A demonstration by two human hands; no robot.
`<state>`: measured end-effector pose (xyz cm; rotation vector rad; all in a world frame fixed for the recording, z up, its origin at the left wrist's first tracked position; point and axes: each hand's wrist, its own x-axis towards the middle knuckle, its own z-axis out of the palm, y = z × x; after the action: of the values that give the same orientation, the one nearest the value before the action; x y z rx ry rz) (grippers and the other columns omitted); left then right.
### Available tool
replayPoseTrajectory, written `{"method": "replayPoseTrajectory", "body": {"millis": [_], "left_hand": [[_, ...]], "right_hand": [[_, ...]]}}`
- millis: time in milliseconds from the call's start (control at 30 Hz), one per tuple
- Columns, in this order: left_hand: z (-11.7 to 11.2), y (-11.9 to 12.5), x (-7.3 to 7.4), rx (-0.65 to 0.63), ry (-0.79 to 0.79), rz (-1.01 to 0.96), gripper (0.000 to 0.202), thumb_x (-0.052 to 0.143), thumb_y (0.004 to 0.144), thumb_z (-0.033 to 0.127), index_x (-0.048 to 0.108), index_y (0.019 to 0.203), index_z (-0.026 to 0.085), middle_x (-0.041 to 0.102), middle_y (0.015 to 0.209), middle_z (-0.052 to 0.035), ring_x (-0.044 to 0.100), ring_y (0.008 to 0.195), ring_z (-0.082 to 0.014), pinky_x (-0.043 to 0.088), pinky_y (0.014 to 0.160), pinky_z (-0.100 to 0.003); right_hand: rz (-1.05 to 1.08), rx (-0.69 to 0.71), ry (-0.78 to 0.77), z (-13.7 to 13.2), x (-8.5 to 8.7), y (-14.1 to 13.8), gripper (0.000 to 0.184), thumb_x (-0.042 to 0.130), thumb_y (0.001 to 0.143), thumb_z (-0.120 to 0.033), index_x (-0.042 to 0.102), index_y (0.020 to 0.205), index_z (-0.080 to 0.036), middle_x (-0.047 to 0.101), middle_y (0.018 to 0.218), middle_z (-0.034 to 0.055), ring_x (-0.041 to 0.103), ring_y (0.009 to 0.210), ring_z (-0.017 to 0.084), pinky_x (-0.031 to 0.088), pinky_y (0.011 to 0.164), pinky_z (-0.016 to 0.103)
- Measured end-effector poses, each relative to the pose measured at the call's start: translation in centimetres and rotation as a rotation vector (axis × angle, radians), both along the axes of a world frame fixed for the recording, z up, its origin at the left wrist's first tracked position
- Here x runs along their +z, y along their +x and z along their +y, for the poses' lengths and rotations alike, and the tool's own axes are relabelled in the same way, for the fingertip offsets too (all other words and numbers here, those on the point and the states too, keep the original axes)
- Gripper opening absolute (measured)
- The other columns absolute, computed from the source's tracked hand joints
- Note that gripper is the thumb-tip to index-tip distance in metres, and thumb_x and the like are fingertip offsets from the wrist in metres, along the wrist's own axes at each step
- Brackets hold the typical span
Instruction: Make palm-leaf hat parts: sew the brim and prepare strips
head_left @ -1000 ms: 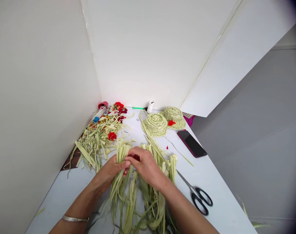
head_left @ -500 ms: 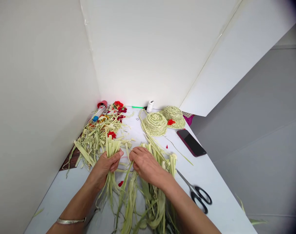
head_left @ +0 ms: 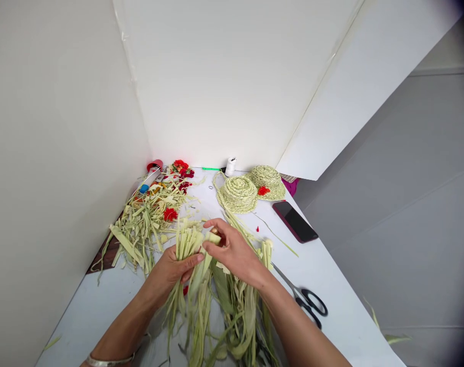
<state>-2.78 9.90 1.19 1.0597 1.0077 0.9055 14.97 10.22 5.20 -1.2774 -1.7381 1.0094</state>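
Leaf strips (head_left: 189, 244) bunched tight in L hand (head_left: 171, 267), fingers curled round. R hand (head_left: 234, 250) half open, fingertips touching bundle; scissors (head_left: 306, 302) nr R edge of worktop (head_left: 102, 311).

The left hand (head_left: 171, 267) clasps a bundle of pale green leaf strips (head_left: 188, 244), while the right hand (head_left: 235, 252), fingers parted, touches its top. More strips lie beneath them on the white bench (head_left: 94, 316), with a loose heap (head_left: 144, 229) toward the left edge; two woven straw hats (head_left: 237, 194), a phone (head_left: 295, 221) and black-handled scissors (head_left: 304, 300) sit near the right edge
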Motion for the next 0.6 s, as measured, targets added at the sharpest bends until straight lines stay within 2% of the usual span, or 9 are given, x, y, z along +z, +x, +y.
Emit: {"method": "replayPoseTrajectory", "body": {"millis": [67, 200, 300, 400, 500, 600], "left_hand": [[-0.1, 0.3, 0.0, -0.006, -0.009, 0.003, 0.038, 0.074, 0.070, 0.036, 0.049, 0.048, 0.018, 0.043, 0.037, 0.0061, 0.034, 0.038, -0.0074, 0.029, 0.042, -0.021], [-0.1, 0.7, 0.1, 0.066, -0.063, -0.014, 0.038, 0.072, 0.071, 0.042, 0.054, 0.049, 0.018, 0.051, 0.041, 0.0032, 0.040, 0.038, -0.0094, 0.032, 0.040, -0.022], [0.3, 0.5, -0.1, 0.079, -0.072, 0.019, 0.039, 0.069, 0.073, 0.046, 0.055, 0.050, 0.017, 0.054, 0.042, 0.0014, 0.041, 0.038, -0.0098, 0.033, 0.040, -0.022], [0.5, 0.2, -0.5, 0.099, 0.028, 0.075, 0.037, 0.071, 0.073, 0.040, 0.052, 0.049, 0.018, 0.051, 0.039, 0.0032, 0.040, 0.038, -0.0093, 0.033, 0.043, -0.022], [0.6, 0.1, -0.6, 0.056, 0.093, 0.158, 0.035, 0.069, 0.073, 0.034, 0.051, 0.047, 0.019, 0.050, 0.039, 0.0035, 0.041, 0.039, -0.0099, 0.034, 0.046, -0.022], [0.6, 0.2, -0.6, 0.064, 0.107, 0.212, 0.034, 0.070, 0.070, 0.031, 0.050, 0.045, 0.019, 0.049, 0.038, 0.0037, 0.041, 0.039, -0.0106, 0.034, 0.046, -0.023]], "right_hand": [[0.098, -0.002, -0.036, 0.1, -0.3, -0.3, 0.035, 0.068, 0.076, -0.032, 0.059, 0.107, -0.020, 0.053, 0.074, -0.0035, 0.046, 0.065, 0.012, 0.035, 0.058, 0.021], [0.278, 0.111, -0.140, 0.5, -0.9, -0.9, 0.026, 0.066, 0.078, -0.041, 0.063, 0.082, -0.016, 0.053, 0.067, -0.0015, 0.045, 0.062, 0.012, 0.035, 0.056, 0.022], [0.329, 0.087, -0.171, 0.7, -1.4, -1.1, 0.022, 0.063, 0.080, -0.035, 0.061, 0.072, -0.014, 0.049, 0.062, -0.0034, 0.041, 0.057, 0.009, 0.034, 0.054, 0.021], [0.276, 0.071, -0.164, 0.6, -1.8, -1.1, 0.014, 0.059, 0.080, -0.026, 0.064, 0.076, -0.014, 0.053, 0.066, -0.0026, 0.044, 0.060, 0.010, 0.036, 0.056, 0.021], [0.240, 0.081, -0.159, 0.4, -1.8, -1.2, 0.011, 0.057, 0.079, -0.023, 0.064, 0.075, -0.015, 0.057, 0.067, -0.0024, 0.047, 0.061, 0.011, 0.038, 0.057, 0.022], [0.317, 0.220, -0.213, 0.1, -0.9, -1.2, 0.013, 0.056, 0.079, -0.022, 0.066, 0.076, -0.015, 0.060, 0.069, -0.0021, 0.051, 0.064, 0.012, 0.041, 0.061, 0.022]]}}
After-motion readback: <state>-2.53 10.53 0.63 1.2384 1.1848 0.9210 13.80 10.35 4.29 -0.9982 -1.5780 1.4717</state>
